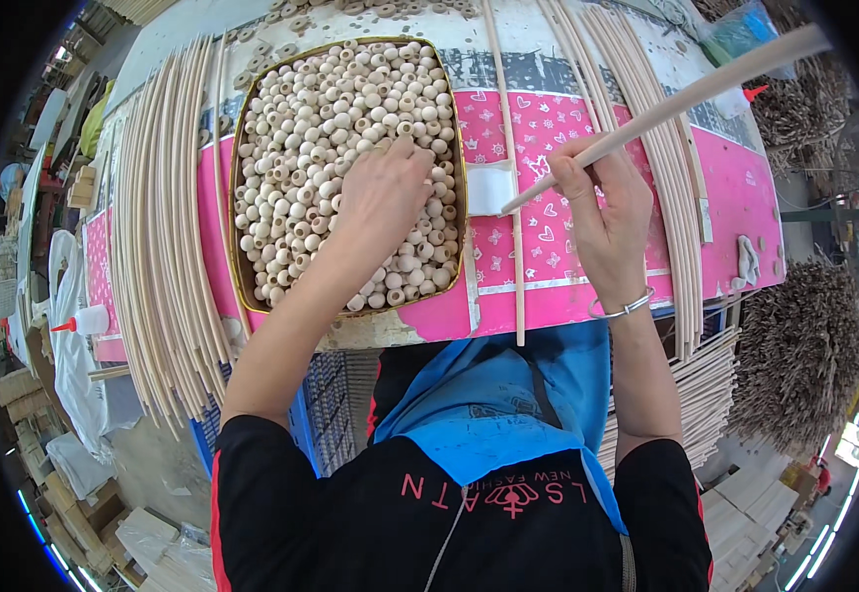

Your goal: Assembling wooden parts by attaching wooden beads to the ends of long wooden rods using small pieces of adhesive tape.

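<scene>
My left hand [387, 192] reaches into a shallow box [465, 237] heaped with pale round wooden beads [296, 158], each with a hole. Its fingers curl down among the beads, and the fingertips are hidden, so what they pinch cannot be seen. My right hand [609, 212], with a bangle at the wrist, is closed round a pale wooden stick [681, 107]. The stick slants up to the right, and its lower tip is at the edge of a small white tray [491, 187] beside the box.
Bundles of long wooden sticks lie left [158, 237] and right [661, 168] across the pink-covered table [745, 207]. A red-tipped white bottle [92, 320] is at the left edge. A stack of dark-ended sticks [799, 345] stands beyond the right side. Loose wooden rings [252, 64] lie behind the box.
</scene>
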Available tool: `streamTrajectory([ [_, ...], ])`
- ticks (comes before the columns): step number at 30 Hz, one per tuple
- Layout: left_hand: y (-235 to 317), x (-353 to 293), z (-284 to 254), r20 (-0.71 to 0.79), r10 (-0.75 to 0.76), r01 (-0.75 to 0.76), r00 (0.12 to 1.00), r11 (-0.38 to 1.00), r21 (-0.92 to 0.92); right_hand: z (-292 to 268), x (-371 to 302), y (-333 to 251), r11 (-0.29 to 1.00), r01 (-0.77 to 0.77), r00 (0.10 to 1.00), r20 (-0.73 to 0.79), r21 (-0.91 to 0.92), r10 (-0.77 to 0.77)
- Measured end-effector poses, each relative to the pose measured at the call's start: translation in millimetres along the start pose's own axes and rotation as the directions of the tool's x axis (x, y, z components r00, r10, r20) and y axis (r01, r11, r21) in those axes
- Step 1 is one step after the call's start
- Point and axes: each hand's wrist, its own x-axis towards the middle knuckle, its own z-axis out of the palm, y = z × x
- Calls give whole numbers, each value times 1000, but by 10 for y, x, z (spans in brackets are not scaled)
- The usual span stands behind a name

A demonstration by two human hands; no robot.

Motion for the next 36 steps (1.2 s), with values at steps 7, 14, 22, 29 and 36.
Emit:
streamTrajectory([
  [7, 164, -219, -198, 282, -359, 417, 890, 387, -823, 303, 104, 120, 996, 80, 996, 36, -50, -78],
  [14, 205, -294, -252, 313, -312, 329, 897, -4, -944, 369, 112, 209, 999, 54, 997, 46, 5, -54],
  [22, 273, -211, -171, 408, -323, 325, 854, -280, -903, 24, 108, 255, 937, -98, 969, -184, 336, 167],
  [29, 397, -106, -101, 385, -333, 315, 861, -247, -916, -347, 86, 129, 894, -110, 912, -313, 435, 265],
  [36, 569, -49, -64, 446, -274, 324, 852, -394, -860, -390, -9, 59, 846, -39, 910, -331, 532, 250],
])
